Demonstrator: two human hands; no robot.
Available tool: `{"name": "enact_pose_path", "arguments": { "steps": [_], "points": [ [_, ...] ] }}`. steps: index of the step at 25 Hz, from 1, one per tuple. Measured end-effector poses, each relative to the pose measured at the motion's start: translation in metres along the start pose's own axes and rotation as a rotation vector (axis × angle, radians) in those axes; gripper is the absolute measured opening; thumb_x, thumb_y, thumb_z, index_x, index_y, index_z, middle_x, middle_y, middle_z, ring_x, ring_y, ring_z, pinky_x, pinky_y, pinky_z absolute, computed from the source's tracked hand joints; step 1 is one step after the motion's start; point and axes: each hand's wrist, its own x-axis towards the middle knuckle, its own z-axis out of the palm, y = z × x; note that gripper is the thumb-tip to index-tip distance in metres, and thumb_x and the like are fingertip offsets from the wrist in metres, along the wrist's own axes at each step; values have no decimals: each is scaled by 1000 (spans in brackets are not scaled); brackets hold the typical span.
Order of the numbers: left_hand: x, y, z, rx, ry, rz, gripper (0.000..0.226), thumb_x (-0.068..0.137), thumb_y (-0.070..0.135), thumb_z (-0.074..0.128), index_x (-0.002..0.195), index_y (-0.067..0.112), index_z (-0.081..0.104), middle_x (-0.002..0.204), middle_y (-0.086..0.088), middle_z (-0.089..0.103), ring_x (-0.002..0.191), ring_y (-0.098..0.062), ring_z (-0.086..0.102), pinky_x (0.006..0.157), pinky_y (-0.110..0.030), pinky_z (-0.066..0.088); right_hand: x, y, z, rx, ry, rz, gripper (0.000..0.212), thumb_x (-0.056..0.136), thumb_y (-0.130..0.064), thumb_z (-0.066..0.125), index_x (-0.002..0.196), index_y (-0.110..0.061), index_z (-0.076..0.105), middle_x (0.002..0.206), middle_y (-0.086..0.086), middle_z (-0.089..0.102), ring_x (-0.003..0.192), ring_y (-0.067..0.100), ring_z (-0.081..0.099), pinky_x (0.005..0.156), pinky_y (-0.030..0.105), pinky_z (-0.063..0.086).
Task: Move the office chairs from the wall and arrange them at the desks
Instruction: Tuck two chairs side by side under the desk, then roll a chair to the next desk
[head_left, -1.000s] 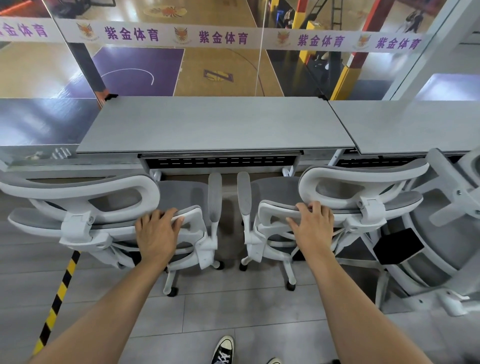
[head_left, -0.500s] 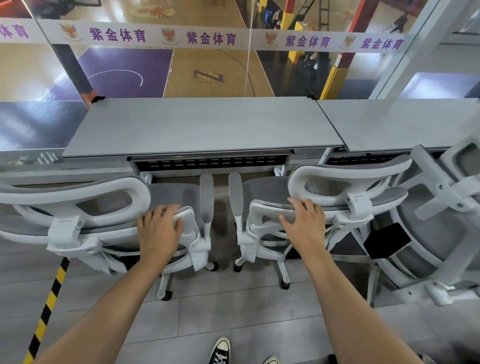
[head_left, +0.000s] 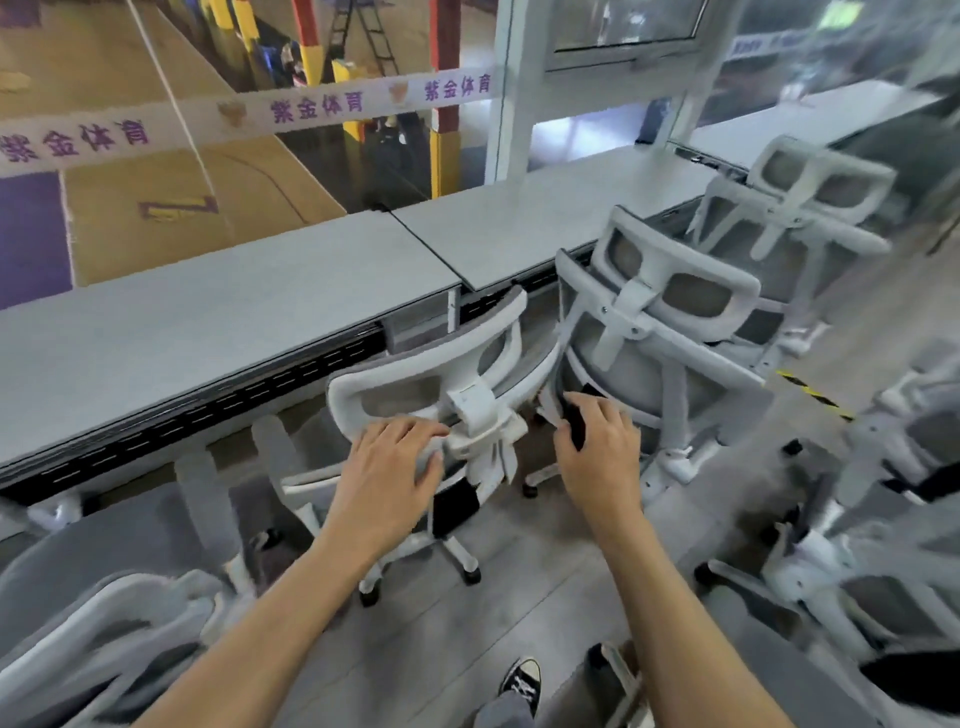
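— Where are the hands?
— Both arms reach forward. The left hand holds the back of a white office chair standing at the bench.
— And the other?
— The right hand grabs the edge of the next chair, just beside.

White-framed, grey-mesh office chairs, pale grey desks, grey floor tiles crossed by yellow-and-black striped tape, a white banner with purple characters, a tan and purple court, a black-and-white sneaker.
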Motion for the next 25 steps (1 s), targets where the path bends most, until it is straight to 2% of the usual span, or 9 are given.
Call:
{"name": "enact_pose_path", "arguments": {
  "steps": [5, 8, 10, 12, 15, 18, 23, 25],
  "points": [
    [92, 83, 59, -17, -62, 161, 21, 95, 28, 52, 115, 30, 60, 115, 11, 59, 107, -16, 53, 97, -32, 38, 63, 98, -35, -12, 108, 183, 31, 90, -20, 62, 121, -22, 64, 119, 4, 63, 111, 30, 53, 98, 44, 40],
    [142, 120, 91, -25, -78, 189, 23, 95, 29, 51, 116, 31, 60, 115, 11, 58, 108, -16, 50, 97, -29, 34, 102, 145, -44, -29, 157, 195, 36, 86, -16, 64, 122, -20, 63, 117, 6, 63, 108, 32, 53, 96, 45, 40],
    [169, 139, 110, -28, -84, 204, 23, 95, 30, 51, 116, 30, 59, 116, 10, 59, 110, -16, 49, 96, -29, 33, 123, 171, -47, -54, 130, 205, 41, 86, -18, 64, 127, -20, 61, 121, 8, 62, 111, 33, 53, 97, 46, 40],
    [196, 153, 131, -18, -117, 208, 25, 95, 28, 51, 119, 28, 58, 118, 8, 59, 112, -19, 50, 99, -32, 36, 142, 198, -43, -132, 45, 249, 51, 89, -26, 61, 139, -20, 51, 137, 9, 54, 125, 35, 47, 106, 49, 36],
    [240, 163, 159, 32, -186, 150, 31, 97, 26, 49, 127, 26, 53, 126, 4, 57, 115, -22, 51, 100, -39, 40, 158, 232, -26, -230, -138, 281, 68, 97, -42, 50, 156, -23, 24, 162, 6, 26, 151, 28, 18, 122, 50, 14],
    [297, 166, 190, 108, -244, 67, 39, 99, 27, 41, 137, 23, 43, 137, -4, 52, 121, -30, 50, 100, -46, 42, 164, 256, -4, -249, -180, 270, 73, 99, -47, 42, 159, -29, 6, 168, 0, 10, 155, 20, 0, 124, 52, 3],
    [384, 162, 239, 147, -303, -121, 58, 94, 13, 42, 150, 14, 28, 155, -12, 34, 134, -40, 40, 105, -54, 36, 159, 282, 2, -276, -68, 209, 64, 99, -36, 49, 157, -30, 21, 162, 0, 27, 154, 17, 11, 123, 57, 12],
    [405, 156, 256, 169, -322, -138, 68, 90, 7, 45, 153, 14, 21, 160, -10, 26, 139, -40, 34, 108, -56, 33, 157, 298, -7, -284, -65, 200, 62, 100, -35, 48, 157, -32, 22, 162, -2, 29, 154, 15, 11, 123, 57, 16]
  ]
}}
